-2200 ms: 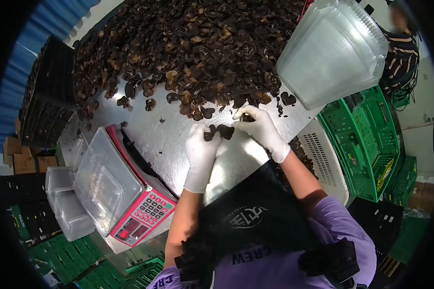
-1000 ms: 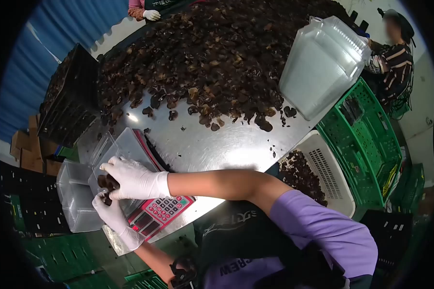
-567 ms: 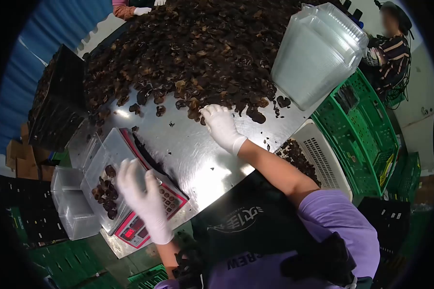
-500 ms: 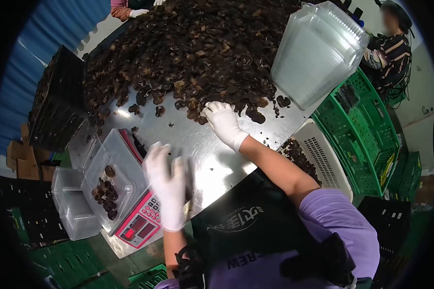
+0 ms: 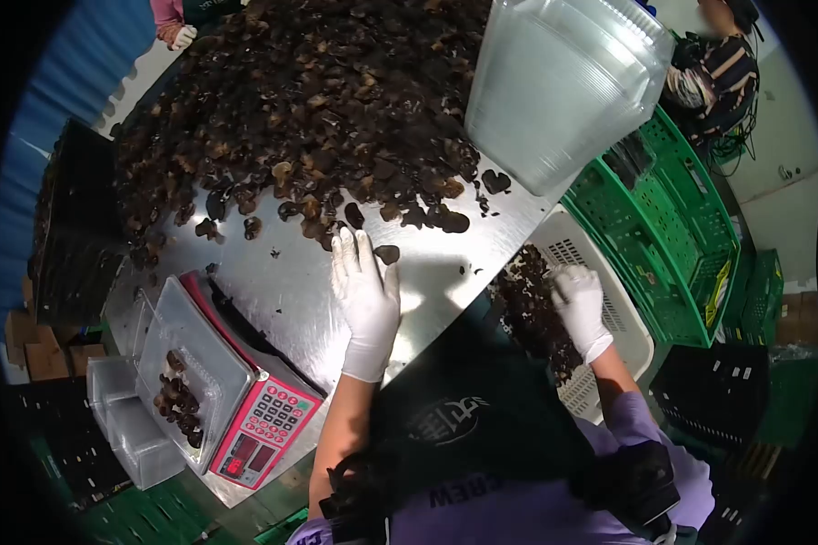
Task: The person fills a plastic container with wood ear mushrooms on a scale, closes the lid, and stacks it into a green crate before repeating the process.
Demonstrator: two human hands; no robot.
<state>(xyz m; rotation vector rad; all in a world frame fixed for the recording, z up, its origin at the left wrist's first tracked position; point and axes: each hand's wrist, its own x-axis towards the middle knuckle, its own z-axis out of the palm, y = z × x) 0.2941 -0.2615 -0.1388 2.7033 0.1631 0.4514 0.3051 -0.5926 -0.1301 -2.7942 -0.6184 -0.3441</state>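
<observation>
A heap of black fungus, dark wavy ear-shaped pieces [image 5: 309, 118], covers the far part of the metal table [image 5: 291, 263]. My left hand [image 5: 366, 304], in a white glove, lies flat with fingers stretched toward the heap's near edge. One loose black fungus piece [image 5: 387, 254] lies beside its thumb and index finger. My right hand [image 5: 580, 304], also gloved, is over the white basket [image 5: 641, 336], which holds small dark fungus bits [image 5: 536, 313]. Its fingers are curled, and what they hold, if anything, is hidden.
Left on the table, a red scale [image 5: 273, 422] bears a clear tray [image 5: 214, 386] with several fungus pieces. Stacked clear containers [image 5: 563, 100] stand at the table's right edge beside green crates [image 5: 673, 236]. A black crate [image 5: 77, 222] is at far left. Two other people are beyond.
My right hand has left the heap's edge and moved right, down over the white basket. My left hand has come from near the scale to the heap's edge. The view has shifted.
</observation>
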